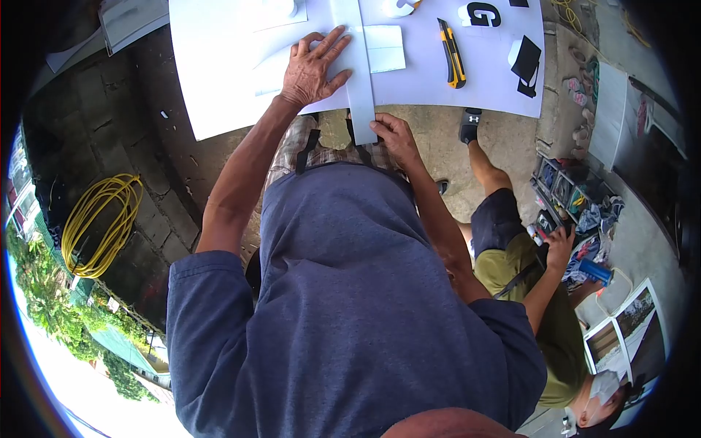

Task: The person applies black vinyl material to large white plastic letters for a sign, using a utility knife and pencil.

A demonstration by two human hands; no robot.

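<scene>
A long pale-grey straightedge lies across the white board and sticks out past its near edge. My left hand is spread flat, its fingertips reaching the straightedge's left side. At the overhanging end, the bent fingers of my right hand pinch the straightedge's right edge. Under the straightedge is a white paper piece, which shows on its right side. A yellow and black utility knife rests on the board to the right.
Black letter G and black cut pieces lie on the board's right part. A person in an olive shirt stands close on the right, holding a dark device. A coiled yellow cable is at left; a crate shelf is at right.
</scene>
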